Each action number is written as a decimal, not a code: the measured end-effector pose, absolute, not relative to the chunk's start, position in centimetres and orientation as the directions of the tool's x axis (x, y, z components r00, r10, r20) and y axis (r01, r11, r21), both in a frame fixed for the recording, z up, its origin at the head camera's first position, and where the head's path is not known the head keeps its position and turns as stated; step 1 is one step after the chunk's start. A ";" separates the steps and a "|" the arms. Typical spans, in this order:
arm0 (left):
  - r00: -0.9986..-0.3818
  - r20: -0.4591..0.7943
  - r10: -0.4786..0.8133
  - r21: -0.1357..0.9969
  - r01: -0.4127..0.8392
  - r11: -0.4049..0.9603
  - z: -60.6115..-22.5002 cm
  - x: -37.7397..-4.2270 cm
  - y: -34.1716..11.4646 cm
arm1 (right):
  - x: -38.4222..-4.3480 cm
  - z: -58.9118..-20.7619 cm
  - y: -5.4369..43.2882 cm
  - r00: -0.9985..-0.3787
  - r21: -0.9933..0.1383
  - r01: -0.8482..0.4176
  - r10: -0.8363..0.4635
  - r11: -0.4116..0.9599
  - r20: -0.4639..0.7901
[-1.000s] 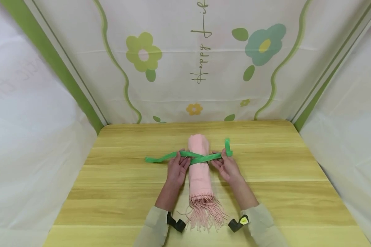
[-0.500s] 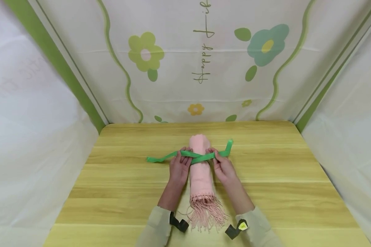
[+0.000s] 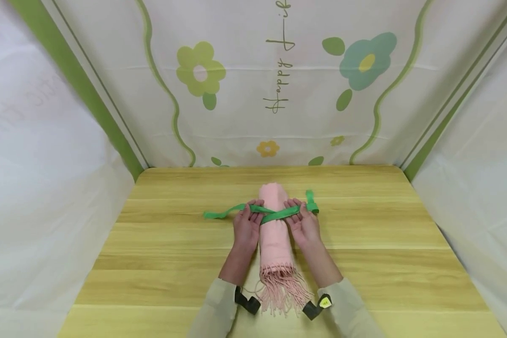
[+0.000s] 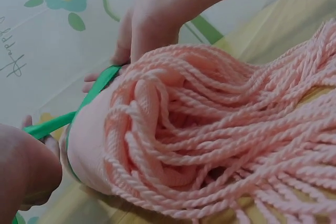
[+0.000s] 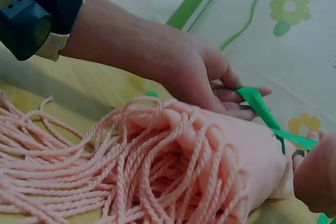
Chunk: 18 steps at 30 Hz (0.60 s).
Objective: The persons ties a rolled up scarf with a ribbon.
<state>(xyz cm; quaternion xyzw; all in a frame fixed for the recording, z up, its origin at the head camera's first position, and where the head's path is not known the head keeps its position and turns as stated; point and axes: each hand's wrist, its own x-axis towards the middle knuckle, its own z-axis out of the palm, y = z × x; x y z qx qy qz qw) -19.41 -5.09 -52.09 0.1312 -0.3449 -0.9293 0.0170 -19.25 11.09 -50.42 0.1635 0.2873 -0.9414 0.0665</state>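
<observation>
A pink scarf (image 3: 274, 244), rolled into a bundle with its fringe towards the person, lies on the table. Round its upper half runs a green ribbon (image 3: 284, 213), whose two ends cross on top of the roll. On the left side, the left hand (image 3: 246, 230) pinches one ribbon end between thumb and fingers. The right hand (image 3: 305, 227) pinches the other end at the right side of the roll. Both wrist views show the ribbon drawn out from the crossing to each hand, and the twisted fringe (image 4: 226, 124) in front.
The wooden table (image 3: 173, 253) stretches out on both sides of the scarf. Behind it hangs a white curtain (image 3: 236, 108) with printed flowers, and white cloth walls stand left and right. A black wrist camera (image 5: 37, 17) is strapped to the left sleeve.
The right hand has moved inward along its ribbon end, closer to the roll, and grips it afresh. The left hand has shifted only slightly. The loose right ribbon tail has swung and folded.
</observation>
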 end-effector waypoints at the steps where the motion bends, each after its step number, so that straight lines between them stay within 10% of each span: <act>1: -0.966 -0.227 -0.125 0.643 -0.052 -0.764 -52.1 -19.5 -5.1 | -19.3 -50.6 11.1 -0.936 -0.514 0.215 -0.025 -0.831 -0.350; 18: -0.942 -0.316 -0.115 0.551 -0.084 -0.830 -53.0 -19.7 -6.0 | -19.9 -52.3 11.5 -0.914 -0.451 0.188 0.013 -0.872 -0.406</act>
